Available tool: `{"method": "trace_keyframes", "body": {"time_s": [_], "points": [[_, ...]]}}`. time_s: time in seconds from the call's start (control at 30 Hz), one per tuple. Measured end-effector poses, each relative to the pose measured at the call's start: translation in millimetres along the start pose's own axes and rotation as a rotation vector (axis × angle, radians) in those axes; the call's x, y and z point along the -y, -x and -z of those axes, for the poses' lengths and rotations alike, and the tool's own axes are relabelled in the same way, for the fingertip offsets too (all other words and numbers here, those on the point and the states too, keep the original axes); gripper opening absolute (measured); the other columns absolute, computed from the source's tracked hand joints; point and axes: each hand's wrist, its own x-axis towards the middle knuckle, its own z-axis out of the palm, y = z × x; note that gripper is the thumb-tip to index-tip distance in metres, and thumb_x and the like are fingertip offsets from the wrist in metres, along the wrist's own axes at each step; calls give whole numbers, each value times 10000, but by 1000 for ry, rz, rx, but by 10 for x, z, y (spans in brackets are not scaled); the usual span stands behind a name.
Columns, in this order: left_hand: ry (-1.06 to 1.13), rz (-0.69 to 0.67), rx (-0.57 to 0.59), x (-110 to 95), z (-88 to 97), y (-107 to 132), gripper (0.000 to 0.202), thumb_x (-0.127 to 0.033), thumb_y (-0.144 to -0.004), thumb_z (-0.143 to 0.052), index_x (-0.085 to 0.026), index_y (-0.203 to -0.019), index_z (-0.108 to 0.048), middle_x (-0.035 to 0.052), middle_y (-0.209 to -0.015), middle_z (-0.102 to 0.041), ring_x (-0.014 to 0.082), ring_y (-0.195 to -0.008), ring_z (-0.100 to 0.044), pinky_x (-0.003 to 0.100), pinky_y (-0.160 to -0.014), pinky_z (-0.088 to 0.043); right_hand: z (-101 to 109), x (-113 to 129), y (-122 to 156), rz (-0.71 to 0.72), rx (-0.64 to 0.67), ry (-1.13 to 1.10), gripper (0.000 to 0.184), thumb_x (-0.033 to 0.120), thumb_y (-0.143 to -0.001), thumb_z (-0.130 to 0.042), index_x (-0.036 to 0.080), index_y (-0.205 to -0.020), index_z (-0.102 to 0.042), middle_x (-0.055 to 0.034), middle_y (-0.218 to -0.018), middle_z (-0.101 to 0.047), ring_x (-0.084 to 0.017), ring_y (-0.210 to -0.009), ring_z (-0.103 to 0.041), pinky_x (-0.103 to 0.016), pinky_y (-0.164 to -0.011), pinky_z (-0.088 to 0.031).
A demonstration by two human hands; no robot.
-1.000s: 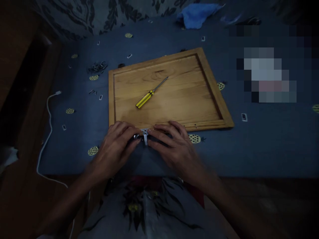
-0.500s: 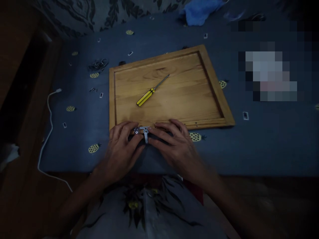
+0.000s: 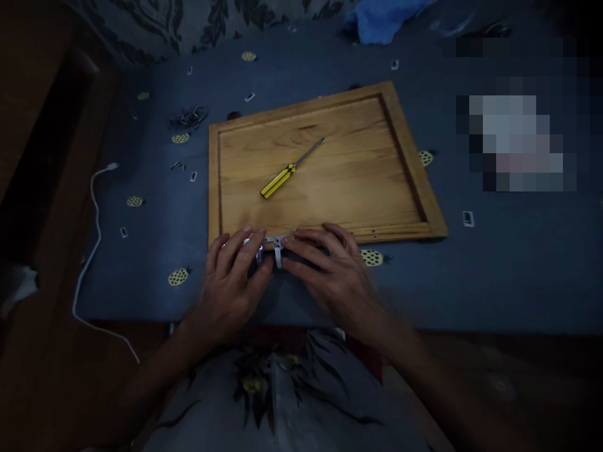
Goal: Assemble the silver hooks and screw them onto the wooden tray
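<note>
A framed wooden panel [image 3: 405,150] lies flat on a blue patterned sheet. On its middle rests a yellow-handled screwdriver [image 3: 282,177]. At the panel's near edge, both my hands hold a small silver metal bracket [image 3: 277,248]. My left hand [image 3: 233,282] has its fingers curled over the bracket's left part. My right hand [image 3: 330,270] presses its fingertips on the right part. Most of the bracket is hidden under the fingers.
A white cable [image 3: 92,245] trails over the sheet's left edge. A small heap of dark metal parts [image 3: 188,117] and scattered screws lie left of the panel. A blue cloth [image 3: 381,19] sits at the far edge. A blurred patch is at the right.
My left hand's fingers have slid further over the bracket, toward the panel edge. The view has shifted slightly. The screwdriver has not moved.
</note>
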Motion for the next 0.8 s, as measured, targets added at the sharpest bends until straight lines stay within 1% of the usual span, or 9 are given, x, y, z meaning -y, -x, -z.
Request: {"method": "trace_keyframes", "body": {"time_s": [0.1, 0.17, 0.27, 0.37, 0.47, 0.53, 0.6, 0.7, 0.8], "points": [[-2, -9, -1, -18, -14, 18, 182, -130, -964, -641, -207, -1129, -646, 132, -1380, -648, 301, -1331, -540, 530, -1100, -453, 3, 0, -1, 0, 10, -2, 176, 166, -976, -633, 252, -1104, -717, -15, -1283, -754, -254, -1243, -604, -541, -1131, -385], [12, -7, -6, -22, -9, 35, 167, -132, -960, -647, -207, -1108, -661, 125, -1371, -656, 293, -1320, -549, 520, -1106, -448, 11, 0, -6, 3, 23, 0, 186, 161, -973, -633, 247, -1115, -717, -22, -1292, -750, -261, -1241, -604, -546, -1126, -385], [39, -3, -12, -19, -7, 67, 161, -135, -952, -662, -211, -1093, -668, 114, -1377, -646, 283, -1326, -544, 503, -1118, -442, 19, -2, -13, 12, 11, 7, 171, 160, -975, -630, 234, -1098, -721, -23, -1287, -753, -266, -1225, -611, -543, -1111, -394], [54, -5, -17, -22, -33, 97, 163, -159, -959, -658, -244, -1098, -663, 83, -1384, -632, 266, -1337, -532, 488, -1125, -448, 16, -9, -12, 19, -11, 14, 158, 172, -983, -622, 240, -1081, -725, -17, -1276, -758, -254, -1223, -611, -525, -1108, -399], [83, 13, -54, -42, -57, 109, 173, -166, -957, -662, -269, -1096, -665, 58, -1317, -651, 244, -1276, -552, 471, -1113, -456, 10, -17, -4, 19, -13, 15, 159, 179, -985, -621, 245, -1083, -727, -13, -1267, -761, -247, -1224, -610, -517, -1112, -395], [99, 15, -82, -61, -47, 104, 170, -135, -949, -665, -250, -1075, -666, 64, -1233, -675, 241, -1187, -571, 459, -1061, -475, 9, -19, 0, 18, -1, 12, 157, 181, -984, -622, 239, -1085, -728, -14, -1277, -757, -250, -1228, -608, -521, -1118, -392], [91, -7, -85, -77, -17, 95, 155, -98, -945, -651, -210, -1052, -665, 81, -1139, -692, 238, -1082, -580, 423, -960, -497, 12, -18, 1, 17, 8, 12, 160, 182, -982, -624, 235, -1089, -730, -19, -1286, -754, -256, -1231, -606, -530, -1118, -395], [78, -47, -36, -93, 37, 95, 141, -65, -963, -589, -173, -1004, -668, 87, -1021, -698, 219, -971, -590, 357, -811, -481, 22, -14, 1, 15, 15, 15, 177, 176, -970, -640, 244, -1100, -740, -23, -1288, -753, -259, -1230, -606, -541, -1115, -404], [87, -68, -2, -97, 63, 126, 161, -69, -977, -546, -167, -983, -674, 92, -981, -696, 220, -936, -598, 350, -767, -470, 31, -15, 2, 9, 32, 13, 210, 156, -947, -664, 254, -1112, -750, -30, -1288, -751, -256, -1237, -604, -545, -1120, -403]]}}
